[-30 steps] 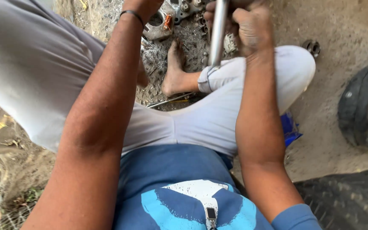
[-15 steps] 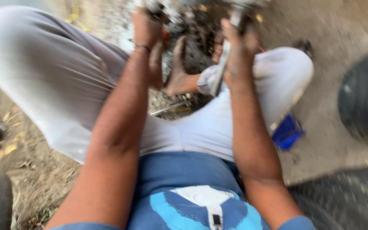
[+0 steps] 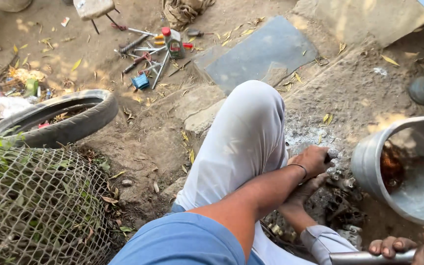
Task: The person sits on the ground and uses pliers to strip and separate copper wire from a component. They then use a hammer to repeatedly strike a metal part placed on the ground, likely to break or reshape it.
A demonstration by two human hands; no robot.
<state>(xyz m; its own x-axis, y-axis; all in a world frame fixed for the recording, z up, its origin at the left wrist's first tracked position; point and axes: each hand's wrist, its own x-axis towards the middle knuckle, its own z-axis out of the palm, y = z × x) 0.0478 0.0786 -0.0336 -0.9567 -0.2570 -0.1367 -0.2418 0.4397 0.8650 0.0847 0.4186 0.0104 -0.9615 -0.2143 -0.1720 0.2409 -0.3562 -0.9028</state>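
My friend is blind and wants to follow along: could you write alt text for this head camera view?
Seen from above, a person seated on dirt ground presses the left hand on a grimy metal engine part while the right hand grips a metal pipe. A metal bucket stands at right; a tyre and scattered tools lie beyond.

I see an outdoor roadside repair yard: bare dirt ground [image 3: 153, 132], scattered tools [image 3: 148, 54], an old tyre [image 3: 69, 122], greasy engine parts [image 3: 339, 206] and a metal bucket [image 3: 369, 162].
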